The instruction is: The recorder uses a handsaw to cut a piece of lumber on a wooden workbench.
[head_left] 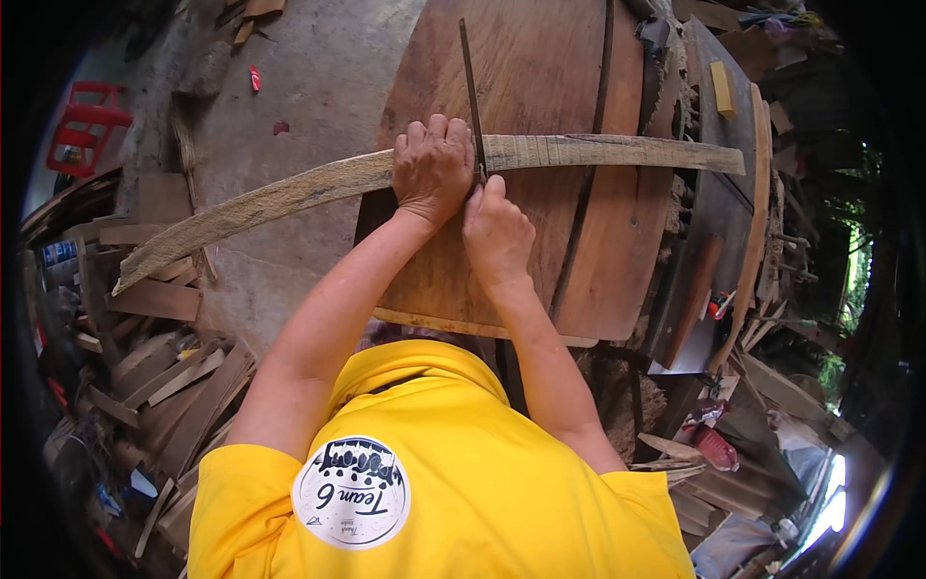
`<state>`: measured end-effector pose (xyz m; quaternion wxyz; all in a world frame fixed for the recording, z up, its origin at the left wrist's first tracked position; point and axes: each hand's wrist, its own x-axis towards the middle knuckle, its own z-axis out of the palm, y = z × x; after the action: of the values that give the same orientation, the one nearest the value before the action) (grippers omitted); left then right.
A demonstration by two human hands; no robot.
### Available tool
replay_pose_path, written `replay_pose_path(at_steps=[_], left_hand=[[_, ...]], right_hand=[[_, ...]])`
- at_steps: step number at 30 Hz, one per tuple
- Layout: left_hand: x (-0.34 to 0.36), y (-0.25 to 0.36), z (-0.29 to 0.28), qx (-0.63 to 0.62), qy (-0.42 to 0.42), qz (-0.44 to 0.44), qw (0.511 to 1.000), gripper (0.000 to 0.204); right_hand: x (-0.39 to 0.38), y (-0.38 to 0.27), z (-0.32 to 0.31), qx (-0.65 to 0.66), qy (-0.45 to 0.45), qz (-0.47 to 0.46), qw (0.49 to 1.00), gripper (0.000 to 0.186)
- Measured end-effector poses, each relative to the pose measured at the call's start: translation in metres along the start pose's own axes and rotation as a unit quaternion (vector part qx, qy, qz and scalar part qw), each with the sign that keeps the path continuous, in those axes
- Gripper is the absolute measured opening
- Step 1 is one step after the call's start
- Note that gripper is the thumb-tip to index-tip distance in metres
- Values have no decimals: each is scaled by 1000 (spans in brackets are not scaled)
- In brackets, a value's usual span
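A long, curved wooden piece [617, 151] with a pale, rough face lies across the wooden bench top, its left end reaching out past the bench. My left hand [431, 169] grips it near its middle, fingers curled over the far edge. Just right of those fingers, a thin dark saw [471, 87] crosses the wood, its blade seen nearly edge-on and pointing away from me. My right hand [497, 232] is closed round the saw's near end, close to the wood's near edge. The handle is hidden inside that fist.
The bench top [424, 280] is made of broad brown boards. Scrap wood [183, 386] is heaped at the left, with more offcuts at the lower right. A red plastic stool [92, 121] stands at the far left. A yellow block [722, 90] rests at the far right.
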<state>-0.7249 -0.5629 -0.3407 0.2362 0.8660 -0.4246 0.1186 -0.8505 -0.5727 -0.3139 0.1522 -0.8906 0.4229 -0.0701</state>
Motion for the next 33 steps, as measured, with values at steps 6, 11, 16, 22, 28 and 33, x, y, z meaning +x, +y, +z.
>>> replay_pose_path(at_steps=[6,11,16,22,28,33], left_hand=[[-6,-8,-5,5,-2,-6,1000,17],[0,3,0,10,-3,15,1000,15],[-6,-10,-1,16,-4,-5,1000,14],[0,1,-3,-9,-9,4,1000,14],[-8,-9,-4,22,-8,-2,1000,14],[0,2,1,7,5,8,1000,15]], right_hand=[[-60,7,-17,-19,-69,-4,997,15],[15,0,-2,-9,-9,0,1000,19],[-52,5,-12,-4,-56,8,998,19],[0,1,0,-11,0,7,1000,18],[-53,7,-11,-16,-70,20,997,18],[3,2,0,-37,-1,-1,999,17]])
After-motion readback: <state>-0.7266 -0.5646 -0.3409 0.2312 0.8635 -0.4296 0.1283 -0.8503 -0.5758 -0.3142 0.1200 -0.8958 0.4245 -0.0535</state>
